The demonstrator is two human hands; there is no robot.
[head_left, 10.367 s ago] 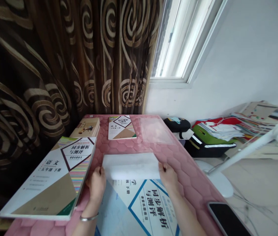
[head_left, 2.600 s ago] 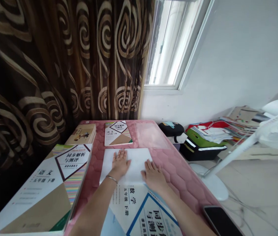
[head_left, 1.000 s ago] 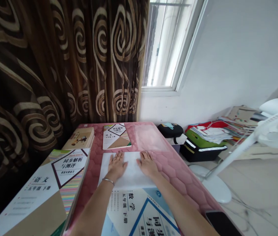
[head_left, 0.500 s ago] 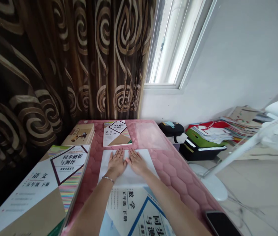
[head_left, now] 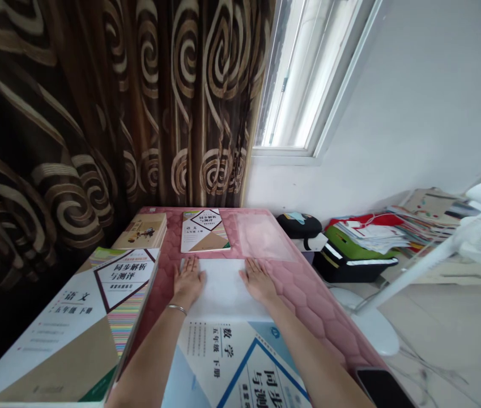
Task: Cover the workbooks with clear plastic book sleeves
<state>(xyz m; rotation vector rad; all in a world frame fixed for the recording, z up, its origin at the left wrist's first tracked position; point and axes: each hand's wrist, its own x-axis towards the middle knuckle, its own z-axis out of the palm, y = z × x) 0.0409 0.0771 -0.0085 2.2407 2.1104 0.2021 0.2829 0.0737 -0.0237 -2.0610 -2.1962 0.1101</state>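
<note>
A blank white sheet of paper lies flat on the pink padded tabletop, directly beyond a blue-and-white workbook. Whether the sheet is joined to the workbook or tucked at its edge, I cannot tell. My left hand rests palm down on the sheet's left side, fingers stretched forward, a silver bangle at the wrist. On the right side, my right hand also lies flat with its fingers out. Both hands are open and grasp nothing. My forearms pass over the workbook's sides.
A large workbook tops a stack at the left, with tan books behind it. A smaller workbook lies at the far edge beside a clear plastic sheet. A phone sits front right; a white fan stands beyond.
Ten seconds ago my hands gripped the white sheet's sides; now they press it flat. In the last half second they have slid apart from its middle to its two sides.
</note>
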